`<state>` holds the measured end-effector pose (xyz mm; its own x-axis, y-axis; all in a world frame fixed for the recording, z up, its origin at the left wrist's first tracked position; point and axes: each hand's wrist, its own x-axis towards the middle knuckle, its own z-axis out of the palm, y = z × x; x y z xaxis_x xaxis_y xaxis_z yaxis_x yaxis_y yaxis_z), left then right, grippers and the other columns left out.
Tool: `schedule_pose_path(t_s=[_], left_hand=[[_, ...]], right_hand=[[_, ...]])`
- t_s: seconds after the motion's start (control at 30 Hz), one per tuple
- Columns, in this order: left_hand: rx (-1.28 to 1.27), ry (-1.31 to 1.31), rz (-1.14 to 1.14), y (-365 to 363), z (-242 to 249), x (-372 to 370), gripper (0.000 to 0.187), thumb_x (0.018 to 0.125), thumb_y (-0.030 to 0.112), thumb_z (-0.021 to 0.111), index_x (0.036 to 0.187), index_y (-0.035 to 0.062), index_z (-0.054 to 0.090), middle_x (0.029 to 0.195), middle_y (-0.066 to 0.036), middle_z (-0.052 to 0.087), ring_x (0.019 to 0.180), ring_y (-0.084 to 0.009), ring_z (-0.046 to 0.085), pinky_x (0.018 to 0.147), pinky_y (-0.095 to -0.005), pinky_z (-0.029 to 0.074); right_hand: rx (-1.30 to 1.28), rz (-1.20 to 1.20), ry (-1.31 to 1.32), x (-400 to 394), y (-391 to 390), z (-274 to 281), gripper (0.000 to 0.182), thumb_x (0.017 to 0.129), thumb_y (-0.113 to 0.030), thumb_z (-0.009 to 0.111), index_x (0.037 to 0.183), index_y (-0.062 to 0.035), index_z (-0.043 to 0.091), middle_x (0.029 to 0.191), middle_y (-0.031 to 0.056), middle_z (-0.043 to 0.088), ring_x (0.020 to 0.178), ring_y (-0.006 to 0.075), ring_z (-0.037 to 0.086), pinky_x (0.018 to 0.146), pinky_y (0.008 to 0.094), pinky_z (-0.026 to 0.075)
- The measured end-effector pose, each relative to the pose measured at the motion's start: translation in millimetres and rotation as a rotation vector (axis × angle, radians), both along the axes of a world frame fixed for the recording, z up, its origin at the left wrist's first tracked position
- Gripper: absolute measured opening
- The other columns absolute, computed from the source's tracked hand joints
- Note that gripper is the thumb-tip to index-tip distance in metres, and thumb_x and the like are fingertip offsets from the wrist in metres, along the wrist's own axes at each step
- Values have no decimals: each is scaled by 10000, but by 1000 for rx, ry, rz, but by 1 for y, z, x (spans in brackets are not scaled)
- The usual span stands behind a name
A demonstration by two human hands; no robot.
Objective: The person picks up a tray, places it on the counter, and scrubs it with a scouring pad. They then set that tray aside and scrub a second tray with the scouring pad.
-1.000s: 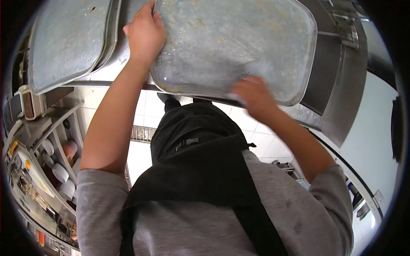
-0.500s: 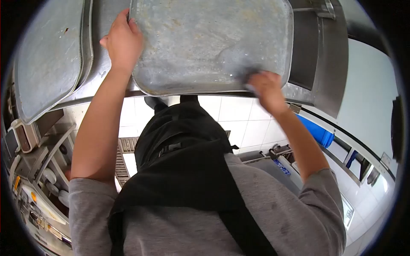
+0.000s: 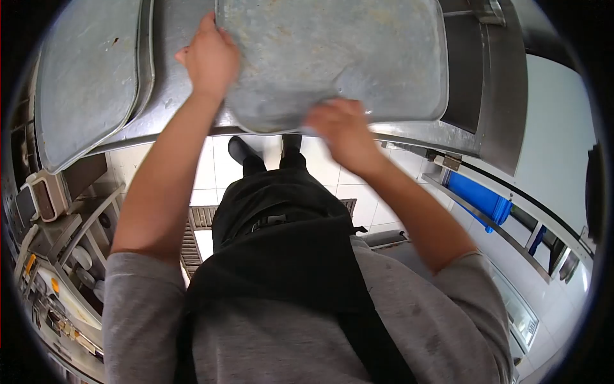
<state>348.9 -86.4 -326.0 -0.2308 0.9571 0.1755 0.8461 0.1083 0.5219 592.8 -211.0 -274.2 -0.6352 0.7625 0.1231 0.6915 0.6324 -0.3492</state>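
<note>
A large grey metal baking tray, stained and wet in places, lies on the steel counter before me. My left hand is closed on its left rim, the fingers wrapped over the edge. Near the tray's front edge, my right hand is closed and presses down on the surface. Its fingers are smeared by motion. Under them is a dark scouring pad, mostly hidden now, and a wet streak lies on the metal beside it.
More metal trays are stacked at the left, overhanging the counter's front edge. A sunken steel basin lies to the right. Shelving with utensils stands low on the left, and a blue item sits low on the right.
My right hand has swept left along the tray's front part with the scouring pad. The left hand keeps its hold on the rim. The whole view has shifted slightly.
</note>
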Motion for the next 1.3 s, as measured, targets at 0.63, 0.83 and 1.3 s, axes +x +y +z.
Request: schedule_pose_path(t_s=[0.63,0.83,1.3], left_hand=[[-21,-25,64,-12,5,14,408,919,129,515,1313,25,520,1094,-153,694,1008,-292,647,891,-449,315],[-33,-43,67,-10,4,17,411,928,139,506,1327,42,516,1101,-142,693,1014,-283,644,904,-458,300],[7,23,44,-7,0,19,408,950,172,494,1348,86,521,1005,-116,709,899,-266,660,893,-450,306]], right_hand=[[-23,-110,-210,106,41,4,419,704,-56,713,1096,-203,688,1214,10,636,1112,281,557,936,432,455],[-210,-189,-575,134,54,9,317,723,-15,686,1022,-124,688,1132,103,653,1079,321,582,935,403,461],[-84,57,-121,117,48,-1,243,746,-129,709,985,-157,677,996,69,650,963,295,589,892,399,469]])
